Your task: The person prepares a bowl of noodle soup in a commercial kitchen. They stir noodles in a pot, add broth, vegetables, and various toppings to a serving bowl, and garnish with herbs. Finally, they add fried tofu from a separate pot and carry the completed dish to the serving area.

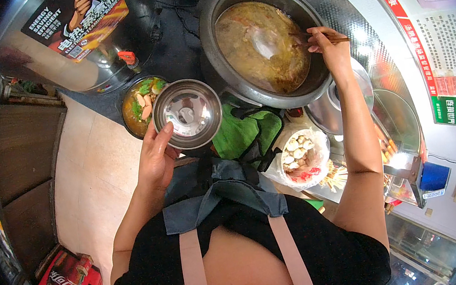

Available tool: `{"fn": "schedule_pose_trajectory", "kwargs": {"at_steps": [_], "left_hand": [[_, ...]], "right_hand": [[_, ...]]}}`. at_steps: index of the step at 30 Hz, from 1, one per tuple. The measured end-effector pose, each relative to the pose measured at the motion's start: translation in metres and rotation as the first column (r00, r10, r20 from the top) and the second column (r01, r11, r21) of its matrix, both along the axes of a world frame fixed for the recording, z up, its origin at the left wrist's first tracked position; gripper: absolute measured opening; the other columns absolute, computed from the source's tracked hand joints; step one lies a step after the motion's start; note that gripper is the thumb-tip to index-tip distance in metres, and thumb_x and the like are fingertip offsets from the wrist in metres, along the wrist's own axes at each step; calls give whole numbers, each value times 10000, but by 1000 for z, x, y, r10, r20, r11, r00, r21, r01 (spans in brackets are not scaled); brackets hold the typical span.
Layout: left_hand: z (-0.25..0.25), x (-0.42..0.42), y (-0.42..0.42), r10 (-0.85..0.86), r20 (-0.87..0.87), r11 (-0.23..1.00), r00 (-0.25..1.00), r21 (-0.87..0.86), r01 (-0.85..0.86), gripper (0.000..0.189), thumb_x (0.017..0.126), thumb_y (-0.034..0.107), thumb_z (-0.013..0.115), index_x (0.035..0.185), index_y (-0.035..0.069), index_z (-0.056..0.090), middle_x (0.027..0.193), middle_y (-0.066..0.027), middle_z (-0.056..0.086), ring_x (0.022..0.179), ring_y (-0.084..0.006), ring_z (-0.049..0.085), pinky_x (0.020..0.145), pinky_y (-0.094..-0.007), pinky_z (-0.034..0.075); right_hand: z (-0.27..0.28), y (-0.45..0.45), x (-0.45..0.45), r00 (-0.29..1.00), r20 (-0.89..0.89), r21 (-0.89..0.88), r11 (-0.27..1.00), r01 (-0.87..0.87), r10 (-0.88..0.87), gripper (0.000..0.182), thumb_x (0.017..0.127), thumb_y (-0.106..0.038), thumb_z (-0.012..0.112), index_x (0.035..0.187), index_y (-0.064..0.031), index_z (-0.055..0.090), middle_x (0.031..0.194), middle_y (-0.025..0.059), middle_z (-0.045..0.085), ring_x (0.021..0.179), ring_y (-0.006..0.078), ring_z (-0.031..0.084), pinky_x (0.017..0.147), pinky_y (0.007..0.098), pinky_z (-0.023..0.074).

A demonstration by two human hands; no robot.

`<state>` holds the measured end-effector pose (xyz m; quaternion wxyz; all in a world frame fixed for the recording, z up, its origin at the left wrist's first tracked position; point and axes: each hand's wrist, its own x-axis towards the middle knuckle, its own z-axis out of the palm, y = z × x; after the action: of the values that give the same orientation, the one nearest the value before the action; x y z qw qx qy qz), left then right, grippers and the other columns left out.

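Note:
My left hand [158, 153] grips the rim of a shiny stainless steel bowl [187, 114], thumb on its inner edge; no food shows inside. Partly behind that bowl, a dark-rimmed bowl of soup [138, 106] holds green herbs and pale sliced pieces. Over the right side of a large dark pot [209, 46], my right hand [329, 46] holds brown wooden chopsticks [337, 39]. Their tips reach toward the brownish broth [235, 26], where some are hard to make out. Glare whitens the broth's middle.
A steel steamer barrel [70, 72] with an orange-handled tap [128, 58] stands at the upper left. Below the pot lie a green cloth [248, 131] and a plastic bag of garlic bulbs [298, 155]. A metal lid [324, 107] sits beneath my right forearm.

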<state>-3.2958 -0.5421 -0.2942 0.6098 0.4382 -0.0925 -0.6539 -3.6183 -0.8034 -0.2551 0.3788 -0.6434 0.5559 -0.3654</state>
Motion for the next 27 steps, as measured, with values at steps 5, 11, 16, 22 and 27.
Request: {"fn": "schedule_pose_trajectory", "kwargs": {"at_steps": [5, 11, 16, 22, 27], "left_hand": [[-6, 2, 2, -24, 44, 1000, 999, -8, 24, 354, 939, 177, 451, 1263, 49, 392, 1125, -95, 574, 990, -187, 593, 854, -357, 497], [-5, 0, -1, -53, 57, 998, 997, -39, 56, 354, 938, 176, 452, 1261, 46, 389, 1125, -100, 573, 987, -186, 595, 841, -356, 507], [3, -4, -3, -13, 6, 1000, 1000, -10, 13, 353, 920, 133, 491, 1251, 40, 414, 1061, -76, 585, 919, -141, 595, 777, -291, 506], [6, -4, -5, -19, 3, 1000, 1000, -5, 19, 346, 918, 130, 492, 1245, 41, 420, 1049, -79, 592, 901, -140, 602, 768, -289, 508], [8, -5, -6, -10, 4, 1000, 1000, 4, 10, 343, 917, 128, 495, 1242, 45, 426, 1049, -76, 593, 900, -135, 601, 752, -275, 506]], "right_hand": [[18, 17, 14, 998, -18, 111, 992, 62, -61, 199, 892, -142, 544, 950, 26, 634, 786, 88, 639, 582, 129, 589, 566, 226, 491], [20, 27, -2, 972, 220, 143, 989, 49, -80, 215, 897, -161, 537, 947, 27, 628, 781, 84, 632, 587, 135, 595, 586, 246, 507], [42, 40, -8, 974, 203, -41, 993, 111, -100, 232, 905, -176, 526, 952, 30, 624, 772, 89, 627, 572, 132, 582, 584, 255, 511], [58, 76, 15, 970, 243, 144, 990, -10, -26, 279, 911, -209, 527, 1027, 32, 608, 859, 106, 637, 537, 101, 552, 519, 228, 496], [27, 82, 16, 972, 215, 60, 994, 86, -97, 264, 918, -198, 523, 1014, 33, 606, 859, 107, 637, 583, 132, 584, 548, 250, 517]]}}
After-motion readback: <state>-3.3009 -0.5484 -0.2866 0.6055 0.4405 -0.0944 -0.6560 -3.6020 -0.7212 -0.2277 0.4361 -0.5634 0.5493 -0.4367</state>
